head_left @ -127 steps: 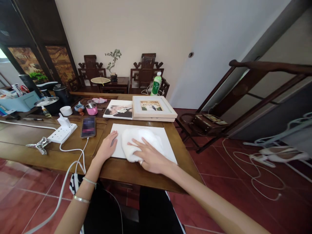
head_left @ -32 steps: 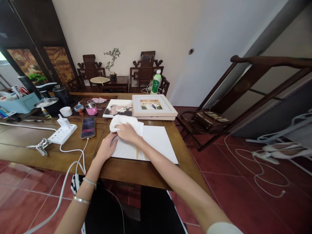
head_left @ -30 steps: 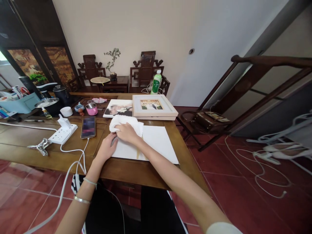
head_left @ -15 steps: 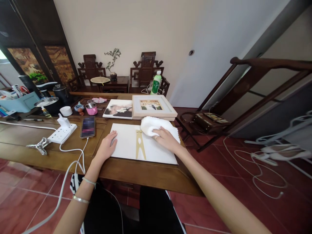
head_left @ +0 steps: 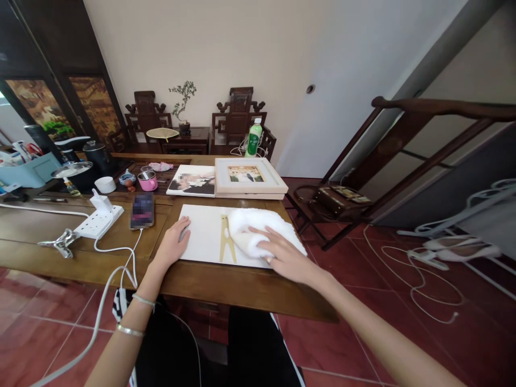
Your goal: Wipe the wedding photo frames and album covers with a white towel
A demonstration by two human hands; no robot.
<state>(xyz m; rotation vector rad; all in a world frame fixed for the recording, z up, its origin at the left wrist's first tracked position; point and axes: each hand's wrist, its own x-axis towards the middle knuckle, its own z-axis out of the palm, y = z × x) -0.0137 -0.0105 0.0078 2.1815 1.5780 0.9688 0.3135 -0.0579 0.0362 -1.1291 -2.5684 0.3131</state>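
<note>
A white flat panel (head_left: pixel 201 231) lies on the wooden table, with a gold A-shaped stand (head_left: pixel 224 252) flat on its middle, like the back of a picture frame. My left hand (head_left: pixel 174 242) rests on the panel's left edge with its fingers stretched out. My right hand (head_left: pixel 282 252) grips a fluffy white cloth (head_left: pixel 262 220) and presses it on the panel's right half. The cloth is bunched and hides most of that half, along with part of the stand's right side.
Behind the panel lie a framed picture (head_left: pixel 250 177) and a photo print (head_left: pixel 191 180), with a green bottle (head_left: pixel 253 138) beyond. To the left are a phone (head_left: pixel 142 210), a power strip (head_left: pixel 99 220), a pink cup (head_left: pixel 148 181) and white cables. A wooden chair (head_left: pixel 342 199) stands at the right.
My right hand has moved the cloth toward me and slightly right, down to the panel's near part. My left hand stays on the left edge. The view has shifted slightly.
</note>
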